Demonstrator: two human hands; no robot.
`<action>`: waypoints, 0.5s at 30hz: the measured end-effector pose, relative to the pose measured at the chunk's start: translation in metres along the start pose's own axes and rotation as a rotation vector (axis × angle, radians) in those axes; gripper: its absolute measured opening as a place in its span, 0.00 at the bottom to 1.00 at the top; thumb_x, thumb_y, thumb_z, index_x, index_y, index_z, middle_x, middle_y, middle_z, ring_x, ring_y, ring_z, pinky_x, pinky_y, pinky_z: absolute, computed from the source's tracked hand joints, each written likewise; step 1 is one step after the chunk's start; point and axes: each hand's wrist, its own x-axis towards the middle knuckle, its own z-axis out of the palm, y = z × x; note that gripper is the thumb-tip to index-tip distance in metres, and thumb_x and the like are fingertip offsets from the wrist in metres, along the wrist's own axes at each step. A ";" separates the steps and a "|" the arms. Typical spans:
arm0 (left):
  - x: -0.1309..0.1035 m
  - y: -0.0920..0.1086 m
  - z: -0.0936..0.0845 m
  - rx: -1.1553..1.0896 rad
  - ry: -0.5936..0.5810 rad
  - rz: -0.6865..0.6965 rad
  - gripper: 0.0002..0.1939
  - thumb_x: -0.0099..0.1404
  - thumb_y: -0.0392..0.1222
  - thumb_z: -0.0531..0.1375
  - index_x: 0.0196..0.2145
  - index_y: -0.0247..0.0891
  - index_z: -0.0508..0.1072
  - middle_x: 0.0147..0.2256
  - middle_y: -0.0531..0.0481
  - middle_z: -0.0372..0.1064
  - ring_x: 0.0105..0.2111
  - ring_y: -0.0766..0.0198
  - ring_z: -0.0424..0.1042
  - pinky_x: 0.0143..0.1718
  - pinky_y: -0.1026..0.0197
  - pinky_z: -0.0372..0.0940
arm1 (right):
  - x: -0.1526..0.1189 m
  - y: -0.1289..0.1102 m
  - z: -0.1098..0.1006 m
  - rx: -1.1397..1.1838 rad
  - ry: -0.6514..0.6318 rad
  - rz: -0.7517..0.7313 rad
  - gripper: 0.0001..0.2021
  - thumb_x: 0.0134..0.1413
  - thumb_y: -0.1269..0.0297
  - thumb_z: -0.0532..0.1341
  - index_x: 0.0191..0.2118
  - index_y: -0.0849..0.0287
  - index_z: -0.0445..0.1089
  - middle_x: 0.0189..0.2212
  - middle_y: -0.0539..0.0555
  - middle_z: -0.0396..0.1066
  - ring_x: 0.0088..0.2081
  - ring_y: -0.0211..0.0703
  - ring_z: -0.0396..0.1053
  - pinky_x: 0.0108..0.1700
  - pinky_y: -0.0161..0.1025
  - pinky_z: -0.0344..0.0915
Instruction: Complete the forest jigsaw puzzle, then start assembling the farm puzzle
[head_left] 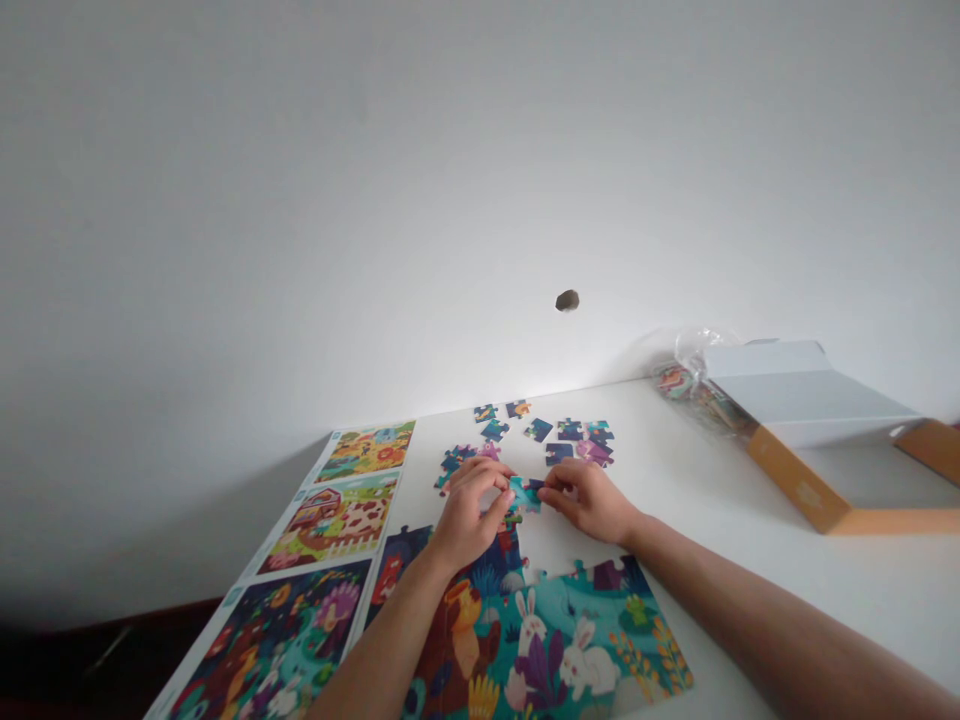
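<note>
My left hand [474, 505] pinches a teal puzzle piece [524, 493] between thumb and fingers. From the other side, my right hand [589, 500] has its fingertips closed on the dark blue edge of what looks like a puzzle piece touching the teal one; whether the two are joined I cannot tell. Below both hands lies a partly assembled jigsaw puzzle [555, 640] with rabbits, a bear and plants, its upper edge uneven. My left forearm covers part of it. Several loose puzzle pieces [538, 430] lie beyond my hands, some tucked close behind my left fingers.
A sheet with printed pictures [330, 520] runs along the table's left edge. On the right stands an opened cardboard box [802, 485], with a clear plastic bag [697, 390] beside it. A white wall [480, 200] with a small hole [567, 300] rises behind the table.
</note>
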 end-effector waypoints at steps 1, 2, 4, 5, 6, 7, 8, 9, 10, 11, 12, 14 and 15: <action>0.000 -0.003 0.001 0.036 0.025 -0.011 0.07 0.65 0.41 0.55 0.29 0.40 0.69 0.40 0.47 0.73 0.44 0.57 0.69 0.49 0.52 0.61 | 0.000 0.001 -0.001 -0.046 0.020 -0.020 0.09 0.62 0.63 0.59 0.30 0.58 0.70 0.27 0.51 0.68 0.32 0.42 0.65 0.37 0.38 0.60; 0.000 -0.006 0.002 0.075 0.061 -0.031 0.07 0.65 0.41 0.55 0.29 0.40 0.69 0.39 0.47 0.73 0.44 0.57 0.69 0.49 0.52 0.61 | 0.001 0.002 -0.001 -0.104 0.046 -0.031 0.09 0.63 0.63 0.58 0.32 0.57 0.71 0.29 0.52 0.69 0.35 0.44 0.65 0.40 0.40 0.60; 0.000 -0.015 0.003 0.166 0.151 -0.105 0.08 0.66 0.42 0.55 0.30 0.40 0.70 0.38 0.47 0.73 0.43 0.57 0.70 0.48 0.53 0.62 | 0.001 0.005 -0.002 -0.252 0.108 -0.001 0.05 0.63 0.65 0.59 0.37 0.56 0.71 0.35 0.54 0.71 0.41 0.47 0.64 0.46 0.43 0.58; 0.000 -0.019 0.003 0.215 0.196 -0.161 0.09 0.66 0.43 0.55 0.30 0.40 0.70 0.36 0.47 0.73 0.42 0.57 0.70 0.46 0.54 0.62 | 0.001 0.007 -0.002 -0.333 0.135 0.043 0.04 0.61 0.66 0.59 0.40 0.56 0.72 0.38 0.54 0.71 0.44 0.49 0.63 0.47 0.45 0.57; -0.001 -0.023 0.003 0.265 0.231 -0.232 0.10 0.66 0.44 0.55 0.30 0.40 0.71 0.35 0.47 0.73 0.40 0.57 0.70 0.44 0.55 0.63 | 0.002 0.009 -0.002 -0.409 0.156 0.100 0.07 0.60 0.67 0.61 0.44 0.55 0.71 0.42 0.55 0.71 0.46 0.51 0.62 0.48 0.46 0.57; -0.001 -0.027 0.003 0.311 0.257 -0.309 0.10 0.66 0.45 0.55 0.31 0.40 0.72 0.33 0.47 0.73 0.38 0.57 0.71 0.42 0.56 0.63 | 0.002 0.012 -0.002 -0.474 0.170 0.159 0.10 0.58 0.67 0.62 0.47 0.55 0.71 0.44 0.56 0.70 0.48 0.53 0.61 0.49 0.47 0.56; -0.002 -0.029 0.003 0.350 0.269 -0.383 0.10 0.66 0.46 0.55 0.32 0.40 0.73 0.32 0.48 0.73 0.37 0.57 0.71 0.40 0.56 0.62 | 0.002 0.014 -0.002 -0.524 0.169 0.211 0.13 0.57 0.67 0.62 0.49 0.55 0.70 0.46 0.56 0.69 0.49 0.54 0.60 0.49 0.48 0.56; -0.002 -0.030 0.002 0.381 0.268 -0.447 0.10 0.66 0.47 0.55 0.33 0.40 0.73 0.32 0.48 0.74 0.36 0.57 0.71 0.39 0.56 0.62 | 0.002 0.016 -0.002 -0.558 0.157 0.250 0.15 0.57 0.66 0.62 0.50 0.56 0.69 0.48 0.57 0.68 0.50 0.55 0.59 0.49 0.48 0.55; -0.002 -0.029 0.002 0.401 0.258 -0.496 0.10 0.66 0.47 0.56 0.34 0.40 0.74 0.31 0.48 0.74 0.36 0.57 0.71 0.38 0.56 0.61 | 0.002 0.018 -0.002 -0.578 0.140 0.275 0.15 0.57 0.65 0.62 0.51 0.56 0.69 0.49 0.57 0.68 0.50 0.56 0.59 0.49 0.49 0.55; -0.002 -0.028 0.002 0.411 0.242 -0.530 0.10 0.66 0.47 0.56 0.34 0.41 0.74 0.31 0.48 0.74 0.36 0.56 0.72 0.38 0.56 0.60 | 0.002 0.018 -0.002 -0.587 0.121 0.290 0.15 0.58 0.64 0.62 0.51 0.56 0.69 0.50 0.57 0.68 0.50 0.56 0.59 0.50 0.49 0.55; -0.002 -0.026 0.001 0.412 0.224 -0.551 0.10 0.66 0.47 0.56 0.34 0.41 0.74 0.31 0.48 0.75 0.37 0.56 0.72 0.38 0.56 0.60 | 0.002 0.018 -0.002 -0.591 0.102 0.297 0.15 0.58 0.64 0.61 0.51 0.55 0.69 0.50 0.57 0.68 0.50 0.56 0.59 0.50 0.49 0.54; -0.001 -0.023 0.000 0.400 0.199 -0.564 0.09 0.66 0.46 0.56 0.34 0.42 0.75 0.31 0.49 0.75 0.38 0.56 0.72 0.38 0.56 0.59 | 0.002 0.017 -0.003 -0.592 0.073 0.298 0.14 0.60 0.64 0.60 0.51 0.54 0.70 0.50 0.56 0.68 0.50 0.56 0.59 0.51 0.49 0.54; -0.001 -0.021 0.000 0.391 0.189 -0.564 0.09 0.65 0.46 0.56 0.34 0.42 0.75 0.31 0.49 0.75 0.37 0.56 0.72 0.39 0.56 0.59 | 0.003 0.016 -0.003 -0.593 0.065 0.297 0.13 0.60 0.63 0.60 0.50 0.54 0.70 0.49 0.56 0.69 0.51 0.56 0.59 0.51 0.48 0.54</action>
